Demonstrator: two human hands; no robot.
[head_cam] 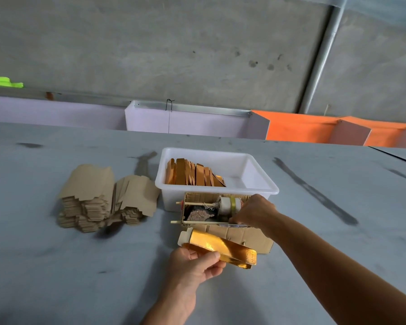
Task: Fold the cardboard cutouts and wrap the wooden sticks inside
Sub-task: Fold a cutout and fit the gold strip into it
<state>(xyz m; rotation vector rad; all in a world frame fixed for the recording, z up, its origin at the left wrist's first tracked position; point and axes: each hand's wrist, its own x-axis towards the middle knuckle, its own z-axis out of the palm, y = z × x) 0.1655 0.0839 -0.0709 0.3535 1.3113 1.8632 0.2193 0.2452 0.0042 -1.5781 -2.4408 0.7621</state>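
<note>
My left hand (196, 262) grips a folded gold cardboard box (223, 248) by its near edge, just above the table in front of a brown cardboard rig (242, 235). My right hand (254, 213) reaches into the top of that rig beside a white tape roll (230, 205); its fingers are pinched together, and what they pinch is hidden. Thin wooden sticks (197, 222) run across the rig. A stack of flat brown cardboard cutouts (103, 198) lies to the left.
A white plastic tub (263, 184) behind the rig holds several finished gold boxes (195, 173) standing on edge. The grey table (68, 266) carries dark smears. Lilac and orange bins (298, 127) line its far edge below a concrete wall.
</note>
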